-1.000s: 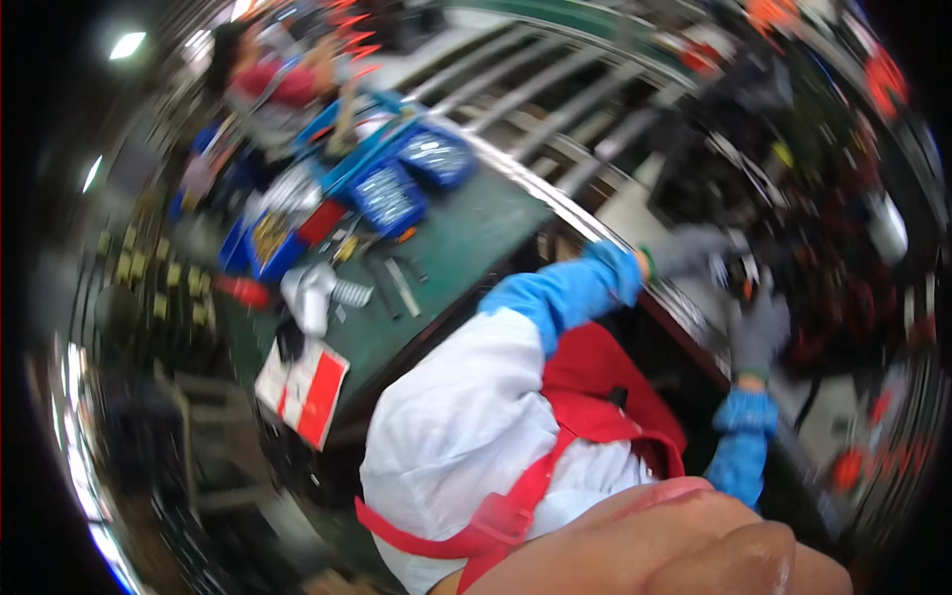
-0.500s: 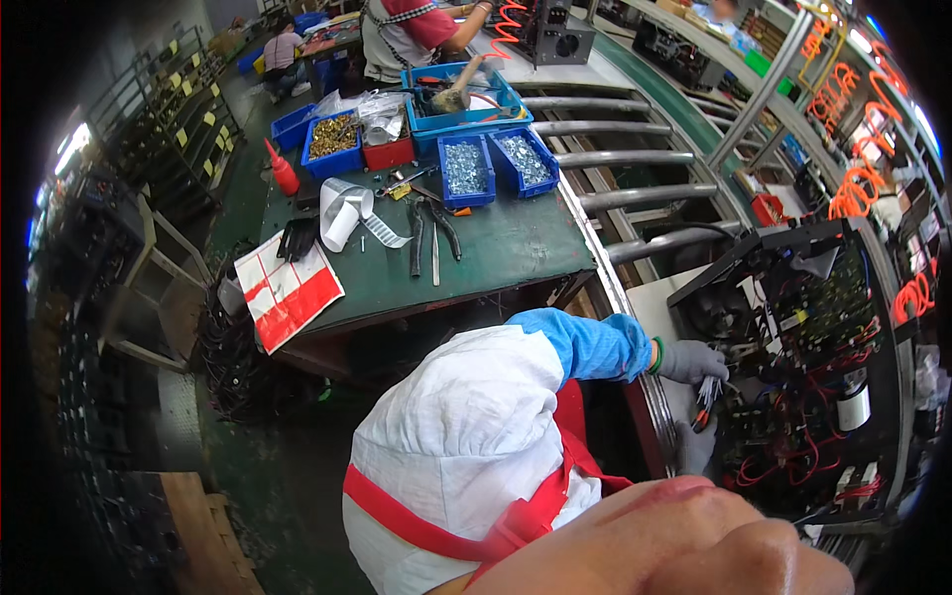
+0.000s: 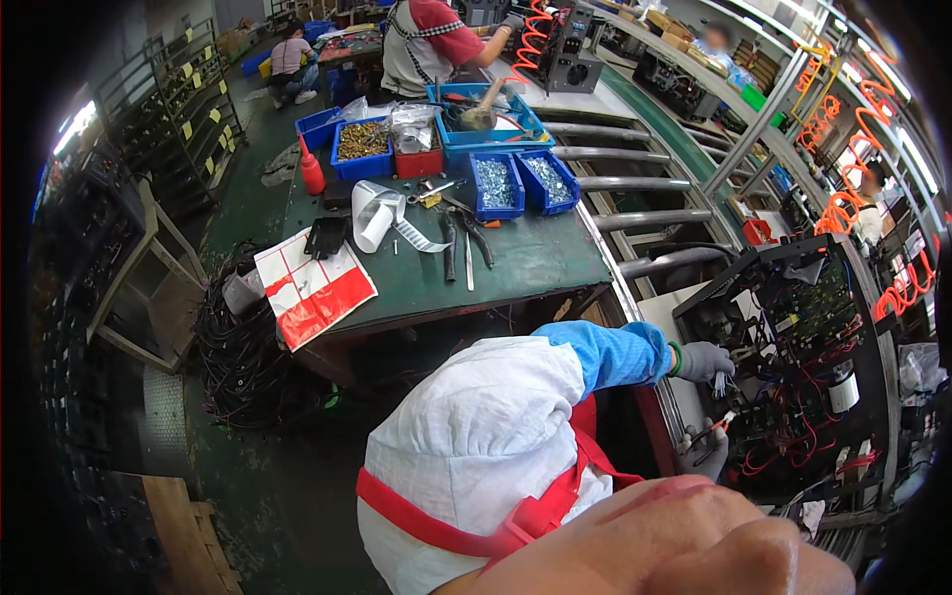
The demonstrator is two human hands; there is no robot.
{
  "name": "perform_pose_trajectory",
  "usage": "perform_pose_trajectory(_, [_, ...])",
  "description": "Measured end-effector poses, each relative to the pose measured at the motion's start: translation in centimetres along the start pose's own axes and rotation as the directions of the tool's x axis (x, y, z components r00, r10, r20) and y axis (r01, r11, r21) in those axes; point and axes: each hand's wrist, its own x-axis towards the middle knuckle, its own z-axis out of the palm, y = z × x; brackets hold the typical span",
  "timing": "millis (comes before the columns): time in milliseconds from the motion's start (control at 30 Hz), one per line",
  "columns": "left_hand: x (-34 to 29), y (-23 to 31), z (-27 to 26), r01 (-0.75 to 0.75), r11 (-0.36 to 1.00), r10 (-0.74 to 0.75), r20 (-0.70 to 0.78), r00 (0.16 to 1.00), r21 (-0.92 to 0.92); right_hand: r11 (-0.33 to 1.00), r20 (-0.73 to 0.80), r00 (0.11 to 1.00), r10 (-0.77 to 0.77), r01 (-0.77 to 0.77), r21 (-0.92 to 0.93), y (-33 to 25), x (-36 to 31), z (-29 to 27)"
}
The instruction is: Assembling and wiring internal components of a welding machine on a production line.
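Work on the open black chassis (image 3: 793, 367), at the roller line's near edge, looks mid-way: the gloved left hand (image 3: 702, 361) pinches a wire bundle (image 3: 722, 385), the right hand (image 3: 706, 451) seemingly closed round small red-handled cutters (image 3: 722, 424), red wires (image 3: 793, 451) loose inside.

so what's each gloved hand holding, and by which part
The right hand grips small cutters by the orange handles. The left hand pinches a thin wire bundle at its upper end.
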Motion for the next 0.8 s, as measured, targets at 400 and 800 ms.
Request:
perform_pose_trajectory(400, [0.5, 0.9, -0.3, 0.042, 0.999, -0.043, 0.039, 0.998, 0.019, 0.917, -0.063, 0.986, -0.156, 0.121, -0.379, 0.6, 2.7, -3.8])
perform_pose_trajectory(800, [0.2, 0.8, -0.2, -0.062, 0.997, 0.061, -0.018, 0.998, -0.047, 0.183, -0.102, 0.731, -0.675, 0.032, -0.983, 1.3, 4.1, -2.7])
